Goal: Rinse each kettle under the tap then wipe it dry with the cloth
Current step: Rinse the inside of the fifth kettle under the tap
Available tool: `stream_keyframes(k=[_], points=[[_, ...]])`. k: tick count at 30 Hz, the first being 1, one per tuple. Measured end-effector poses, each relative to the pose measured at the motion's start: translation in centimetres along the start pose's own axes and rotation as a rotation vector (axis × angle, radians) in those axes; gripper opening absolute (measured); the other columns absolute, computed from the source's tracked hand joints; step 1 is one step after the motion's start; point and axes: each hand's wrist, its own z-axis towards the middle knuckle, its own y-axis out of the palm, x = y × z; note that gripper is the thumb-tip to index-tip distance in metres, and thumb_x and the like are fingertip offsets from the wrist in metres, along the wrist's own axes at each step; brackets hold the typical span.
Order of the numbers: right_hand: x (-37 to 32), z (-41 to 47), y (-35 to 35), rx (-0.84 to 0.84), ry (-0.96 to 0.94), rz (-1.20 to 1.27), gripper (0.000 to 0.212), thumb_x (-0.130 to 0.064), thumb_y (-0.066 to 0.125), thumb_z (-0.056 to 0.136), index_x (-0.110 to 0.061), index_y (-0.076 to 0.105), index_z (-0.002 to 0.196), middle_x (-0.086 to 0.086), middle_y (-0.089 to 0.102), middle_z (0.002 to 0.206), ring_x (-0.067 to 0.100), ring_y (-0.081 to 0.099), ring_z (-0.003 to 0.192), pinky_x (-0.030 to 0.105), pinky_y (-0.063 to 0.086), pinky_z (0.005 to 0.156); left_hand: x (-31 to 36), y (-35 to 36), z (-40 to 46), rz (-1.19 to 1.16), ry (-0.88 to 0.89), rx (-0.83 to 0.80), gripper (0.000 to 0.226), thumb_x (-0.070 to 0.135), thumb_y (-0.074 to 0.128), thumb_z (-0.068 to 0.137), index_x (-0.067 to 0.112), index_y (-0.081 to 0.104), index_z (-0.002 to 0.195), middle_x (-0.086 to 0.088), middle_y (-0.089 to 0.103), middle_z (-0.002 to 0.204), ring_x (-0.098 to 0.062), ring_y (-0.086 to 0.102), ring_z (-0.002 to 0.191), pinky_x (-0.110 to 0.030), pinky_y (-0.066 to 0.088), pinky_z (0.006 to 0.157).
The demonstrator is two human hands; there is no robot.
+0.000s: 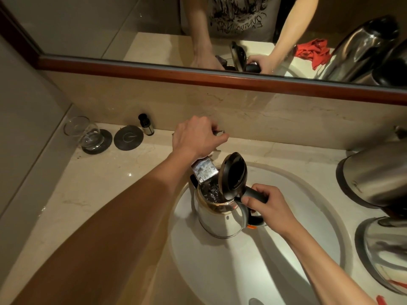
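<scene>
— What takes up the most room?

— The pale stone counter (pixel 92 190) and the white sink (pixel 253 249) set into it, with a mirror (pixel 110 25) along the back wall. Both arms reach in over the basin.

— And the kettle being rinsed?

— A steel kettle (pixel 217 219) stands upright in the sink, directly under the tap spout (pixel 204 171), lid (pixel 234 176) tipped open and standing up. Water runs from the spout into its mouth. It sits just left of the right hand and below the left hand.

— What is the right hand doing?

— The right hand (pixel 267 208) is curled round the kettle's black handle (pixel 253 195), thumb on top, gripping it.

— The left?

— The left hand (pixel 196 137) is up behind the spout, fingers curled over the tap lever (pixel 219 132), holding it; only a bit of metal shows past the knuckles.

— Other kettles?

— Two more, on the counter well right of the right hand: one steel kettle (pixel 376 175) leaning at the edge of the view, another kettle (pixel 383 252) nearer the front, partly cut off.

— The cloth?

— A red cloth (pixel 313 51) shows only as a reflection in the mirror, up beside the reflected kettle.

— Smaller things?

— Far left of the left hand, a drinking glass (pixel 84 135) on a dark coaster (pixel 97 144), a second coaster (pixel 128 137) beside it, and a small dark bottle (pixel 145 124) against the wall.
</scene>
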Motion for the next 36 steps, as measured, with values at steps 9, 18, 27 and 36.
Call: stream_keyframes(k=[9,18,27,36], points=[[0.25,0.12,-0.04,-0.001,-0.006,0.002,0.047,-0.05,0.071,0.064,-0.006,0.054,0.062,0.002,0.052,0.056,0.022,0.052,0.06,0.038,0.04,0.066,-0.15,0.14,0.08,-0.008,0.002,0.005,0.042,0.061,0.055,0.083,0.022,0.065,0.071,0.004,0.06,0.061,-0.022,0.06,0.067,-0.032,0.047,0.066],[0.19,0.1,-0.03,0.005,-0.024,0.001,0.058,-0.05,0.07,0.064,0.006,0.056,0.069,0.025,0.055,0.062,0.024,0.053,0.061,0.038,0.041,0.066,-0.09,0.15,0.0,0.006,0.004,0.014,0.042,0.059,0.056,0.083,0.021,0.065,0.069,0.005,0.058,0.06,-0.021,0.059,0.064,-0.03,0.041,0.061],[0.08,0.08,-0.06,0.002,-0.025,-0.005,0.056,-0.051,0.07,0.064,0.003,0.056,0.067,0.005,0.054,0.057,0.021,0.053,0.06,0.036,0.039,0.064,-0.03,0.13,-0.08,0.005,0.006,0.02,0.041,0.058,0.055,0.082,0.022,0.065,0.069,0.006,0.058,0.059,-0.019,0.059,0.063,-0.03,0.045,0.061],[0.07,0.15,-0.05,0.003,-0.025,0.002,0.054,-0.051,0.07,0.064,0.002,0.056,0.066,0.003,0.054,0.056,0.021,0.053,0.059,0.037,0.04,0.065,-0.12,0.14,-0.02,0.0,0.007,0.021,0.041,0.06,0.056,0.083,0.022,0.064,0.068,0.006,0.057,0.058,-0.02,0.059,0.062,-0.031,0.048,0.063]])
